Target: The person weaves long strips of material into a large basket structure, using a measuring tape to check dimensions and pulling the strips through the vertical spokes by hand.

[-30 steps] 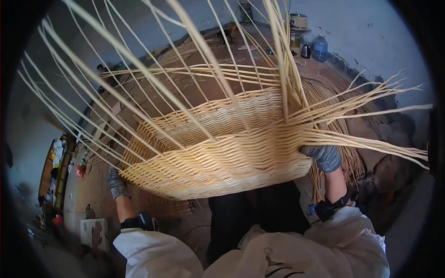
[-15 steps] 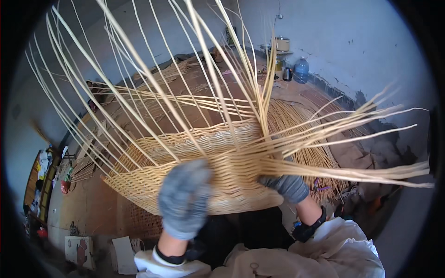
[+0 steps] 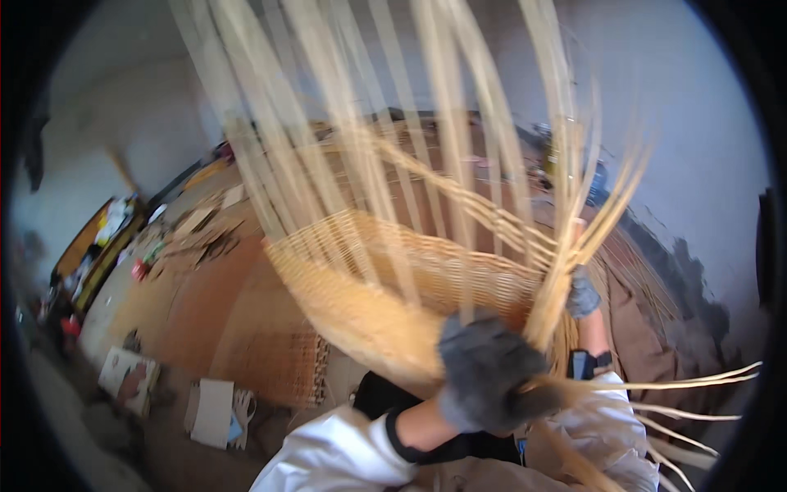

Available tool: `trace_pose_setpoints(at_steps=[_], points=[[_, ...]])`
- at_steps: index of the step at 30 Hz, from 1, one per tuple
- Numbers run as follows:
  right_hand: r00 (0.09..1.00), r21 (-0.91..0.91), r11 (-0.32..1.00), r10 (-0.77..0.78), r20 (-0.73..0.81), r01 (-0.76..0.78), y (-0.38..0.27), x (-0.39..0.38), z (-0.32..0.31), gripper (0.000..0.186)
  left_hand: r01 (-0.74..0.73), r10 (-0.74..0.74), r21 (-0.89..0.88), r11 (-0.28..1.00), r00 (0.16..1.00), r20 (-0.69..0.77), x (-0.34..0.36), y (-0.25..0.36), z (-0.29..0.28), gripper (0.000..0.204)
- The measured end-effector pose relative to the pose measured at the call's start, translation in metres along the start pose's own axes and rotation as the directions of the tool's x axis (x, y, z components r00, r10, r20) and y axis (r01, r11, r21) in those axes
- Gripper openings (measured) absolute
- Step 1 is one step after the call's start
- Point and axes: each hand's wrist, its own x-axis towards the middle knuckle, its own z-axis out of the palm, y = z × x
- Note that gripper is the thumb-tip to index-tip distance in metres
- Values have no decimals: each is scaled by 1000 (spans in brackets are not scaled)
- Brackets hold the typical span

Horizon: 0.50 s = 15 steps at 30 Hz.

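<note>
A half-woven wicker basket (image 3: 361, 312) is held up in front of me, tilted, with long willow rods (image 3: 447, 107) rising from its sides, smeared by motion. At its near right corner my left hand (image 3: 496, 373), in a grey glove, is closed around a bundle of rods (image 3: 656, 384) whose ends stick out to the right. Behind the far right corner, my right hand (image 3: 584, 293), also gloved, is wrapped against the gathered upright rods (image 3: 551, 307). Those rods partly hide its fingers.
Flattened cardboard pieces (image 3: 205, 225) lie on the floor at the left, near a shelf with mixed items (image 3: 98, 238). A woven panel (image 3: 283, 361) and white boards (image 3: 215, 414) lie nearer to me. A blue water bottle (image 3: 598, 184) stands by the far right wall.
The basket has swung to the right, its rods now more upright. My left hand has moved right to the corner rods; my right hand has moved up and farther behind the corner.
</note>
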Motion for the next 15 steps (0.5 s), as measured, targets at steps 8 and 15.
trace_pose_setpoints(at_steps=[8, 15], points=[[923, 505, 862, 149, -354, 54, -1, -25, 115, 49, 611, -606, 22, 792, 780, 156, 76, -57, -27, 58], [873, -93, 996, -39, -485, -7, 4, 8, 128, 38, 462, -671, -762, 453, 740, 49, 47, -193, -91, 43]])
